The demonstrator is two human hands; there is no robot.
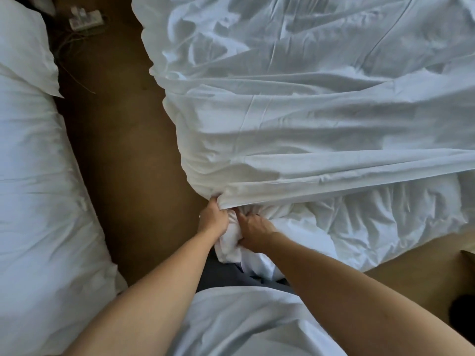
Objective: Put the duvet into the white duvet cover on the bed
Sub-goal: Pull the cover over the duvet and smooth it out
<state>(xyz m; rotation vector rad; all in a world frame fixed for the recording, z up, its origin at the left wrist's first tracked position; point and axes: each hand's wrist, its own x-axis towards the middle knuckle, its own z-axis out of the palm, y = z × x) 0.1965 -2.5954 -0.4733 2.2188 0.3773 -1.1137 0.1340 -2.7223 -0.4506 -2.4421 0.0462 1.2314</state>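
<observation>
Cover [308, 119] white, creased, edge taut; left hand [213, 218] pinches corner, right hand [254, 232] grips bunched duvet [372, 219].

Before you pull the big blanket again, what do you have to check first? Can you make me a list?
1. Left hand grips the edge of the duvet cover: ok.
2. Right hand grips the bunched corner of the duvet: ok.
3. Duvet corner pushed right into the cover's corner: cannot tell, the folds hide it.
4. Cover lying smooth on the bed: not ok, it is creased all over.
5. Whole duvet inside the cover: not ok, puffy duvet shows past the cover's tight edge.
6. Power strip and its cables on the floor, away from the hands: ok.
</observation>
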